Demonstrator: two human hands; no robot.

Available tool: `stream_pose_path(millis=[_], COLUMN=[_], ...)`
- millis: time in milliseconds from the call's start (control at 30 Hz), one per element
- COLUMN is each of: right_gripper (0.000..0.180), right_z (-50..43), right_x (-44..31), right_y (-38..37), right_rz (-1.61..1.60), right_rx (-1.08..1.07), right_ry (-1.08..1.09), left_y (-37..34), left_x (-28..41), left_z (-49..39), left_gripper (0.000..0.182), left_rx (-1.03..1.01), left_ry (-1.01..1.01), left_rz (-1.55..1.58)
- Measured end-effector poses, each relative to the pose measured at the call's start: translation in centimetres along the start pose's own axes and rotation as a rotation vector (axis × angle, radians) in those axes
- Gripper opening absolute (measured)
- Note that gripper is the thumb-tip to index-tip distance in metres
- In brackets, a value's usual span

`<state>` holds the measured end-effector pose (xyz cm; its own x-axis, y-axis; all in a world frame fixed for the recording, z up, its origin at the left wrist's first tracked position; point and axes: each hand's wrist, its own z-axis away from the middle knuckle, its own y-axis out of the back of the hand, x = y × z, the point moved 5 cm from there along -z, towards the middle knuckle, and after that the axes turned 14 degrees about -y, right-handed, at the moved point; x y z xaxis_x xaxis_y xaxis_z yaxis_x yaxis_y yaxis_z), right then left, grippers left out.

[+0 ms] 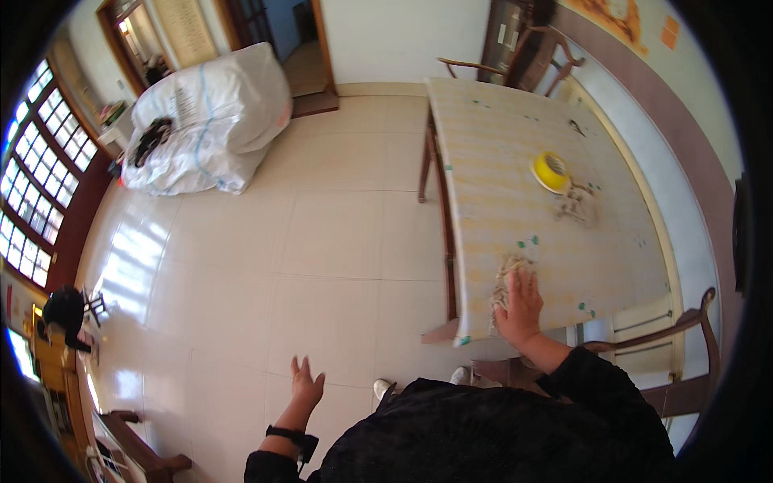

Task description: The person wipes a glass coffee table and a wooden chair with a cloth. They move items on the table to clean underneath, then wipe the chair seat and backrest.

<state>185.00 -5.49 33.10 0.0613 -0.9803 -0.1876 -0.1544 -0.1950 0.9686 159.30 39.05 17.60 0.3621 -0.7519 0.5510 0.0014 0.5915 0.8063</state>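
Note:
My right hand [522, 308] lies fingers-forward on a crumpled beige cloth [502, 288], pressing it to the near left part of the table [495, 205]. A pale yellow checked tablecloth with small green leaf prints covers that table. Farther along the top sits a round yellow object [551, 172] with a pale inside; whether it is a small bowl or a tape roll I cannot tell. A second crumpled beige heap [577, 204], apparently cloth, lies against it. Over the tiled floor my left hand [307, 381] hangs in the air, fingers apart and holding nothing.
A wooden armchair [676, 362] stands close at my right, and another wooden chair [531, 60] is at the table's far end. A large white plastic-wrapped bulk [211, 121] occupies the far left floor. At the lower left is a wooden furniture piece [139, 447]; a person [63, 314] is beyond it.

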Motion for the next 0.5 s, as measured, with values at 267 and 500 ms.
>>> stream_pose_path(millis=[267,500], right_gripper=[0.098,0.088], right_z=[-5.2,-11.0], right_x=[-1.6,-4.1], right_y=[-3.9,-4.0], right_rz=[0.023,0.135], right_rx=[0.241,0.060], right_ry=[-0.091,-0.234], left_y=[-3.5,-6.1], left_x=[-14.3,-15.4], left_z=[17.0,15.3], left_gripper=[0.079,0.075], left_rx=[-0.093,-0.042], left_ry=[0.606,0.532], left_rz=[0.057,0.167])
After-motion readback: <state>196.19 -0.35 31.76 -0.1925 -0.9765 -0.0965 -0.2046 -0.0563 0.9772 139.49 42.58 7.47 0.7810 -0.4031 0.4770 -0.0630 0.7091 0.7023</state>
